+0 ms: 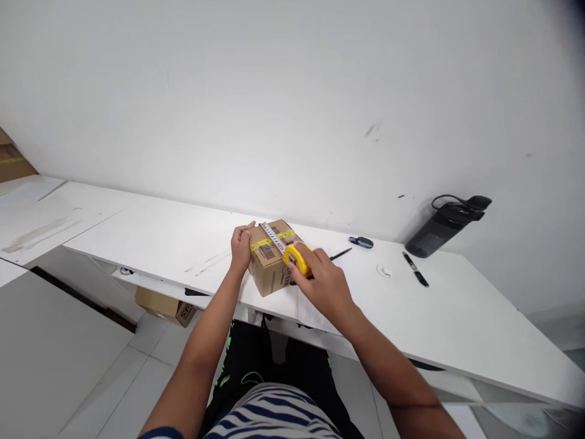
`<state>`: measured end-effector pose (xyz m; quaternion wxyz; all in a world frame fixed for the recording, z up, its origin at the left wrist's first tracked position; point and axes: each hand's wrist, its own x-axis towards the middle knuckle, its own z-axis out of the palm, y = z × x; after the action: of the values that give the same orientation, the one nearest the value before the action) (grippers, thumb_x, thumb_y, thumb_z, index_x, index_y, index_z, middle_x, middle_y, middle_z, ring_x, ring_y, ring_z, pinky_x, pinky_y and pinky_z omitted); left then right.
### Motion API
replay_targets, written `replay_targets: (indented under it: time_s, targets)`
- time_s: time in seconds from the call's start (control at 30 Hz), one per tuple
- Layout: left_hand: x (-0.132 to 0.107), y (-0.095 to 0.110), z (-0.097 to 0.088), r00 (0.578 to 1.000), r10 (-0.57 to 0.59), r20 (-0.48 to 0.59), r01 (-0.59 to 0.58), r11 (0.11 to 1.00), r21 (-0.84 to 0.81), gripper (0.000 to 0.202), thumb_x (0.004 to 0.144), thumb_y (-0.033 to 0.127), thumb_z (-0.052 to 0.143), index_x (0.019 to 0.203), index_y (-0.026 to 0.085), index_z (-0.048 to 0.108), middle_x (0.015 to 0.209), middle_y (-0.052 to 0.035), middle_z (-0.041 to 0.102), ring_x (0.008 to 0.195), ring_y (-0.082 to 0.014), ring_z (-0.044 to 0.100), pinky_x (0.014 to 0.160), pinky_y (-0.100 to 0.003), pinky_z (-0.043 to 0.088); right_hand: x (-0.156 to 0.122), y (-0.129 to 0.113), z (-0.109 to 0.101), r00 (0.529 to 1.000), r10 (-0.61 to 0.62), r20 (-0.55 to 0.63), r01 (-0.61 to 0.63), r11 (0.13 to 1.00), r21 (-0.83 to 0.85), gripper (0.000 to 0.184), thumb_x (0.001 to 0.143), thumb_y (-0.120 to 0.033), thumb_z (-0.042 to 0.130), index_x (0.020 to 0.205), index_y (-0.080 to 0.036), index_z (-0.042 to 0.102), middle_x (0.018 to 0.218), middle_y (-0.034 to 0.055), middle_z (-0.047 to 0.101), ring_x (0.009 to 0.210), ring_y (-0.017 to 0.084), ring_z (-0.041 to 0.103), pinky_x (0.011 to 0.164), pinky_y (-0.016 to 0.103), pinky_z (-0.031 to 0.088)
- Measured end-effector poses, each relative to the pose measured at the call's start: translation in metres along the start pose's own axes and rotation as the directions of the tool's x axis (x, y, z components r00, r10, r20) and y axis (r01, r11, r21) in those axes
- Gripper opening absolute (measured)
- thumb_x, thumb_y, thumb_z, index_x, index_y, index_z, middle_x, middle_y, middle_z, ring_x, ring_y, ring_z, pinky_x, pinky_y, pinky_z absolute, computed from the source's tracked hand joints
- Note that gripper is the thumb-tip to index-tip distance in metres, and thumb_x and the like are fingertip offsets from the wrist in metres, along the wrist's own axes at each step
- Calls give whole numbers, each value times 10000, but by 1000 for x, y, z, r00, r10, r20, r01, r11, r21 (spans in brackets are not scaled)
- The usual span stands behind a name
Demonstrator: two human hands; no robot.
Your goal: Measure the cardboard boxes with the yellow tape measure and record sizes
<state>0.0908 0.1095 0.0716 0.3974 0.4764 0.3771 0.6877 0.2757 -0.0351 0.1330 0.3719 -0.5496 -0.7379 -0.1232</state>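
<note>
A small brown cardboard box [272, 271] sealed with yellow tape sits near the front edge of the white table [183, 244]. My left hand [240, 247] presses against the box's left side, fingers hooked over the top edge and pinning the end of a white measuring tape blade [273, 238] stretched across the lid. My right hand [320, 280] grips the yellow tape measure [297, 257] at the box's right top edge.
A dark water bottle [441, 227] leans against the wall at the right. A black marker [415, 269], a small blue-black tool [361, 242], a thin black pen [340, 254] and a white ring [383, 271] lie on the table. Another cardboard box [165, 305] sits on the floor below.
</note>
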Motion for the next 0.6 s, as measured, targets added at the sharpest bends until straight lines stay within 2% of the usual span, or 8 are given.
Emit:
replay_targets:
  time_s: [0.07, 0.13, 0.23, 0.33, 0.4, 0.47, 0.6]
  targets:
    - [1, 1, 0, 998, 51, 30, -51, 999, -11, 166, 818, 242, 511, 949, 211, 607, 1339, -110, 658, 1242, -256, 600, 991, -427, 478, -17, 2, -1, 996, -6, -90, 6, 1000, 2, 370, 972, -388, 496, 1273, -208, 615, 905, 78, 645, 642, 151, 586, 468, 232, 406]
    - [5, 3, -2, 994, 88, 70, -87, 996, -12, 204, 795, 220, 499, 948, 209, 635, 1293, -99, 686, 1235, -259, 608, 1007, -435, 475, -24, 3, 1, 991, -5, -135, 7, 1000, 10, 358, 970, -378, 505, 1262, -206, 622, 882, 70, 645, 626, 141, 580, 459, 225, 414]
    - [13, 4, -4, 986, 82, 148, -74, 996, -54, 252, 753, 214, 491, 926, 195, 673, 1094, -85, 755, 1126, -267, 669, 996, -452, 492, -23, 2, 6, 989, 1, -147, 1, 1000, 14, 351, 966, -371, 515, 1260, -214, 623, 891, 66, 640, 632, 139, 580, 460, 223, 420]
    - [17, 5, -6, 982, 55, 180, -38, 995, -97, 247, 724, 225, 510, 894, 191, 685, 1042, -76, 764, 1105, -271, 681, 1002, -454, 493, -19, 1, 9, 992, 26, -126, -25, 1000, 8, 360, 967, -385, 505, 1272, -225, 611, 923, 71, 634, 661, 154, 589, 483, 238, 433]
    - [17, 5, -6, 986, 41, 162, -24, 994, -106, 222, 720, 237, 517, 868, 193, 676, 1036, -75, 764, 1100, -269, 682, 1008, -453, 490, -12, -1, 8, 995, 70, -68, -70, 998, 4, 388, 971, -397, 484, 1307, -228, 581, 973, 85, 633, 701, 175, 604, 516, 257, 451]
    - [16, 5, -5, 990, 35, 138, -21, 995, -102, 203, 724, 242, 517, 854, 195, 665, 1038, -76, 761, 1094, -262, 682, 1007, -445, 491, 3, -5, 6, 991, 121, 60, -121, 993, 0, 429, 979, -407, 460, 1367, -235, 525, 1053, 106, 628, 750, 199, 623, 550, 276, 461]
    - [13, 6, -3, 992, 34, 122, -28, 998, -53, 203, 737, 260, 498, 870, 198, 638, 1071, -84, 746, 1092, -246, 673, 979, -419, 506, 50, -15, 12, 935, 169, 311, -172, 985, -17, 535, 993, -411, 434, 1484, -214, 357, 1201, 153, 595, 824, 245, 653, 627, 318, 473]
